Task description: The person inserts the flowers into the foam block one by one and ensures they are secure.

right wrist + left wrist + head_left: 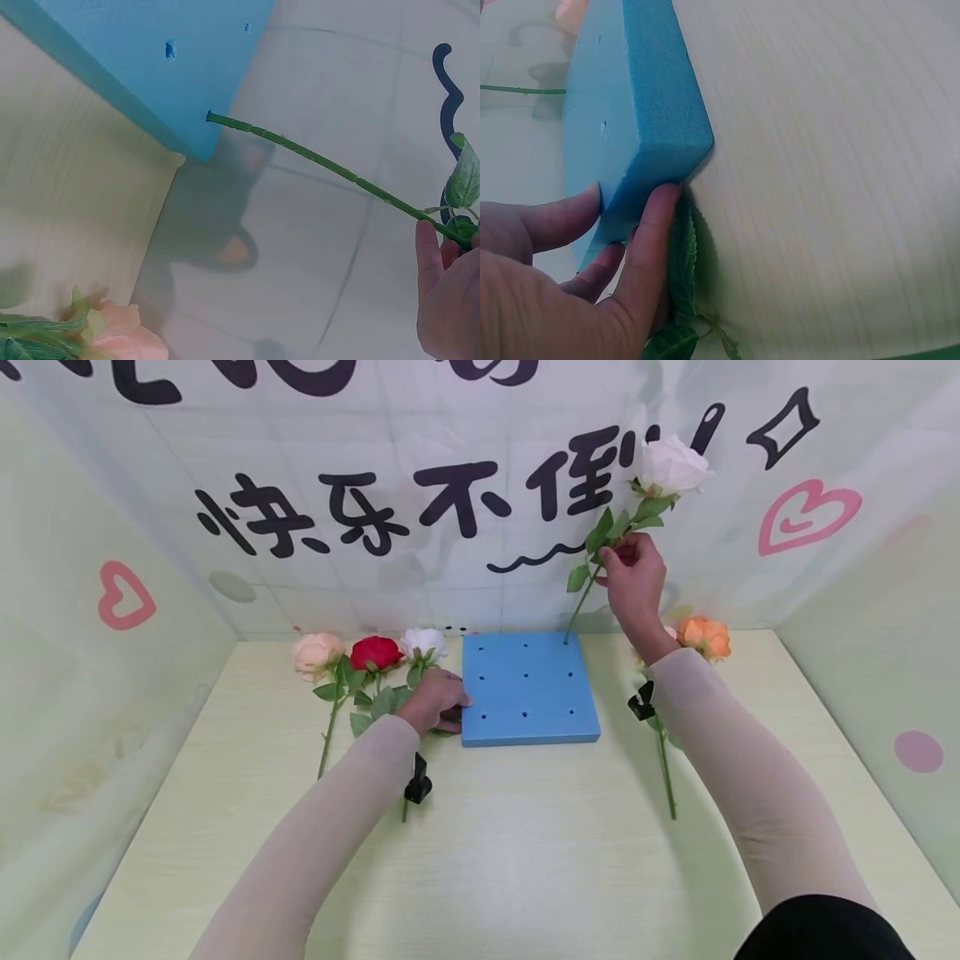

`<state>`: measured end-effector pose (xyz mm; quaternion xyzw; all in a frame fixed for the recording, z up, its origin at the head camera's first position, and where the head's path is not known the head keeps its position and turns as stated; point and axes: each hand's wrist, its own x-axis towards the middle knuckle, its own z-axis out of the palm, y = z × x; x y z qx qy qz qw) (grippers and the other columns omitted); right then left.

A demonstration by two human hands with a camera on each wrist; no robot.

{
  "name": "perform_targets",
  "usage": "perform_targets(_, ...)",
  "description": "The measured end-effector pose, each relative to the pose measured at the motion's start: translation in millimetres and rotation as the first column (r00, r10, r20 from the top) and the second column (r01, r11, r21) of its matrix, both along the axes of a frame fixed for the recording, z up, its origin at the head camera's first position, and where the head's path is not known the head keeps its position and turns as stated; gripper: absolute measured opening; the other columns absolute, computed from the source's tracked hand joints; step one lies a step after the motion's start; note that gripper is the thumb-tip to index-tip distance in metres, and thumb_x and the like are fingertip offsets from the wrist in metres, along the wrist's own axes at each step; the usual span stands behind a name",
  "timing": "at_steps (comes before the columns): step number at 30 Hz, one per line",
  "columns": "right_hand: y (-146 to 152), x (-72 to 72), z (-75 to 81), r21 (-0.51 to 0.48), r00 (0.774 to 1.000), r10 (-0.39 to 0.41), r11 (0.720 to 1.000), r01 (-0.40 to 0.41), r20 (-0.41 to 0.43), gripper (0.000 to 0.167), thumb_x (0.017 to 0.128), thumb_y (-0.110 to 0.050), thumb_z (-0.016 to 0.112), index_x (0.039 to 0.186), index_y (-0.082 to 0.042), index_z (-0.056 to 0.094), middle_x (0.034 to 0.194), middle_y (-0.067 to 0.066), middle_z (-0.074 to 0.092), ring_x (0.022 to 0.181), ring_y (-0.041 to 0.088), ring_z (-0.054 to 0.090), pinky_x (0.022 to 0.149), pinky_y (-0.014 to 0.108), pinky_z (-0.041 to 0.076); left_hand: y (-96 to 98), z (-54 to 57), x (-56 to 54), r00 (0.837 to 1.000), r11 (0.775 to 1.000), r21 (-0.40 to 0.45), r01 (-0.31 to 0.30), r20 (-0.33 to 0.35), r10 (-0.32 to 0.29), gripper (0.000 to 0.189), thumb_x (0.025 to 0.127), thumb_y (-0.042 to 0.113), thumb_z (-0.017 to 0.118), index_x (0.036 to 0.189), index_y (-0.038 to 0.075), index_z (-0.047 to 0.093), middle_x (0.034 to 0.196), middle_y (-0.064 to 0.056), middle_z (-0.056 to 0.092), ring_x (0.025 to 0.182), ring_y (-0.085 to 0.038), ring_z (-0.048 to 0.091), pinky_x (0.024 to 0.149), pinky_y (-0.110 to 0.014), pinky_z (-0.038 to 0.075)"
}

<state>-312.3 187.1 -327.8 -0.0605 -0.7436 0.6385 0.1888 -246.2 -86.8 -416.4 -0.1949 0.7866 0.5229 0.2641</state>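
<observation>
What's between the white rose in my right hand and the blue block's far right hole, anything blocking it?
Nothing visible. Your right hand pinches the stem of the white rose, and its lower end meets the hole in the blue block. The orange rose lies clear, to the right.

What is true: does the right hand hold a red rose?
No, the right hand holds the green stem of a full-bloomed white rose.

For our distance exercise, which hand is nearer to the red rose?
Left. The left hand, at the left side of the blue block, is just right of the red rose; the right hand is farther right and higher, holding a white rose by its stem.
</observation>
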Motion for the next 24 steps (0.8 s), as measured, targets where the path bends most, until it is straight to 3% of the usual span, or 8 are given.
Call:
perform_targets(8, 0.2, 2.1, -2.3, -0.015, 1.000, 0.001, 1.000, -0.001, 0.010, 0.019, 0.095, -0.014, 0.063, 0.111, -0.008, 0.055, 0.099, 0.001, 0.055, 0.091, 0.013, 0.058, 0.074, 0.026, 0.059, -0.2, 1.7, 0.1, 1.000, 1.000, 0.012, -0.002, 0.004, 0.001, 0.051, 0.093, 0.000, 0.062, 0.141, 0.007, 0.046, 0.119, -0.018, 0.056, 0.109, -0.031, 0.058, 0.075, -0.044, 0.060)
perform_targets(24, 5.8, 0.8, -9.2, -0.067, 1.000, -0.011, 0.998, 0.009, -0.023, 0.015, 0.094, -0.011, 0.063, 0.107, -0.010, 0.055, 0.094, 0.001, 0.055, 0.087, 0.015, 0.059, 0.067, 0.022, 0.059, 0.8, 7.8, 4.2, 1.000, 1.000, 0.008, -0.008, 0.004, 0.008, 0.051, 0.093, 0.000, 0.061, 0.142, 0.007, 0.046, 0.119, -0.017, 0.057, 0.105, -0.029, 0.060, 0.073, -0.041, 0.060)
